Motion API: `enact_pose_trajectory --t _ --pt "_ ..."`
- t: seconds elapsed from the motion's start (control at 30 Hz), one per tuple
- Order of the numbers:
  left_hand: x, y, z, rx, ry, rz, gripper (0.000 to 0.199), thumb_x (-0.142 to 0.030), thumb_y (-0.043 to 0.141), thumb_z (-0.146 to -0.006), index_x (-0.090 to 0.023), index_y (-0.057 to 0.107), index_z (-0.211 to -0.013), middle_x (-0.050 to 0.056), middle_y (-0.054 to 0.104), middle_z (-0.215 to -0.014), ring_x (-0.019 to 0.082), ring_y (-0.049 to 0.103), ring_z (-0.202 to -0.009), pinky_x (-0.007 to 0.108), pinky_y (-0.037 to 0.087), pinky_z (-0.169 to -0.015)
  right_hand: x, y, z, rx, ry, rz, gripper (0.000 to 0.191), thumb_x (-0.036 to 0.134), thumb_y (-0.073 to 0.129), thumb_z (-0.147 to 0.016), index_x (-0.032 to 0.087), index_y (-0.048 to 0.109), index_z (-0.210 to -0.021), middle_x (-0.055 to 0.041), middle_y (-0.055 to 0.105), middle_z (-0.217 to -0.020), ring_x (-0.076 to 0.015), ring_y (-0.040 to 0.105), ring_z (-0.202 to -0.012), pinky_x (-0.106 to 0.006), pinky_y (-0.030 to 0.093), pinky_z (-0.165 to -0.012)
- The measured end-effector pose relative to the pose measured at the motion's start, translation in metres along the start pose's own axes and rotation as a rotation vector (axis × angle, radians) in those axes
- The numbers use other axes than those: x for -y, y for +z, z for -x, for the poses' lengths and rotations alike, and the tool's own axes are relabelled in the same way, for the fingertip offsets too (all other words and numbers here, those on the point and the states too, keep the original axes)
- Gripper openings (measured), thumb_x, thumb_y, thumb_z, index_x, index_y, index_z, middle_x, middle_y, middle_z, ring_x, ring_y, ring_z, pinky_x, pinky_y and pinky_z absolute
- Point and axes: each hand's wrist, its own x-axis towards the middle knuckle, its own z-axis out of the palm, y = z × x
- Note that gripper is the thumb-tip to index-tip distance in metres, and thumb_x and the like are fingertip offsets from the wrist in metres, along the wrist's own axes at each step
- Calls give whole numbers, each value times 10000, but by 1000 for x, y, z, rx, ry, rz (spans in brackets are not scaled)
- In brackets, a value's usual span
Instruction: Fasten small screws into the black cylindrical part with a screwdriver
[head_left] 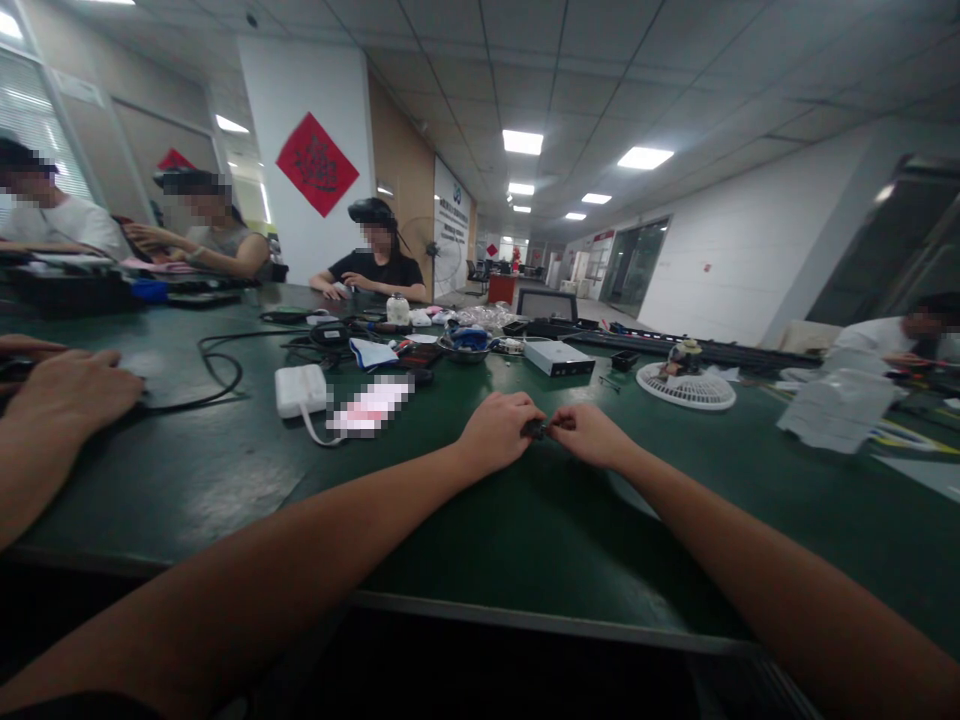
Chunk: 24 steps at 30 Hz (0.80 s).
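My left hand is closed around a small dark part whose kind I cannot make out. From the other side my right hand pinches at the same part, its thumb and forefinger pressed together. Both hands meet a little above the green tabletop, near its middle. Beyond them lies a grey-white box-shaped drive with a dark front. A white round fan grille with a small motor-like piece on it rests to the right.
A white power adapter with a cord lies left, beside a phone with a lit screen. Black cables and tools clutter the back. White stacked plastic trays stand right. A co-worker's hand is at the far left; other people sit around.
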Motion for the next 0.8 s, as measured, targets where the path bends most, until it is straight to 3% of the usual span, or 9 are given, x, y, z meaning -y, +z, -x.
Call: enact_pose_trajectory --t 0.3,0.8 --pt "-1 -1 1 7 -14 -13 292 -144 656 -795 -239 738 -1058 35 698 -1051 213 637 -1001 356 449 -844 8 -6 6 104 -115 58 172 275 586 -835 174 723 -813 -8 656 -676 -144 570 -616 -257 352 -561" --pt "-1 -4 0 45 -70 -20 275 -156 662 -791 -240 745 -1039 37 698 -1074 220 643 -996 364 468 -878 9 -6 7 115 -98 21 195 330 611 -830 169 719 -855 -14 679 -706 -146 592 -628 -252 377 -558"
